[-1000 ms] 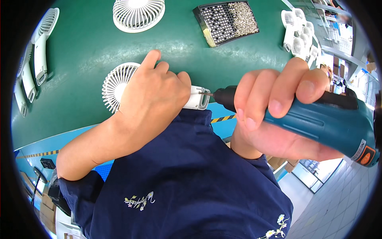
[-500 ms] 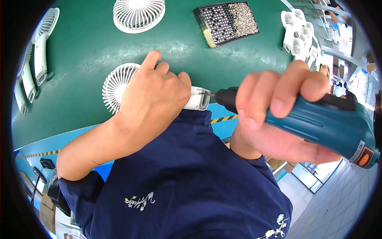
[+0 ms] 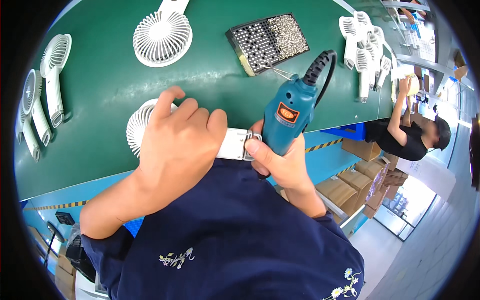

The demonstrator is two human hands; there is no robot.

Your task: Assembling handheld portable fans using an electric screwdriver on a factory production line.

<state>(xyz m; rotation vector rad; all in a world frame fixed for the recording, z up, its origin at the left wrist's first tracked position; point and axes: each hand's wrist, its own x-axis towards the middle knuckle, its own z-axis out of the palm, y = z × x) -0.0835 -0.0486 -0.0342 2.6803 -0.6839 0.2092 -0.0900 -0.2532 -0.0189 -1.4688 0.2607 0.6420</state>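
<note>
A white handheld fan [image 3: 233, 144] lies across the front of the green table, its round grille to the left. My left hand [image 3: 182, 132] is closed over it where grille and handle meet, hiding much of both. In my right hand [image 3: 285, 167] is a teal electric screwdriver [image 3: 287, 117], its corded rear end pointing away from me. The bit is out of sight below the hand. My right thumb and a fingertip touch the grey loop at the handle's end.
Beyond lies another white fan [image 3: 162, 39]. A black tray [image 3: 233, 45] of small screws sits right of it. Several fans [image 3: 53, 82] line the left, and more fans [image 3: 364, 59] cluster at the far right. A person [image 3: 410, 140] works there, near cardboard boxes [image 3: 345, 192].
The screwdriver, earlier level with its bit at the handle's end, has swung round so its rear points away. My right hand has moved left to touch the fan's end.
</note>
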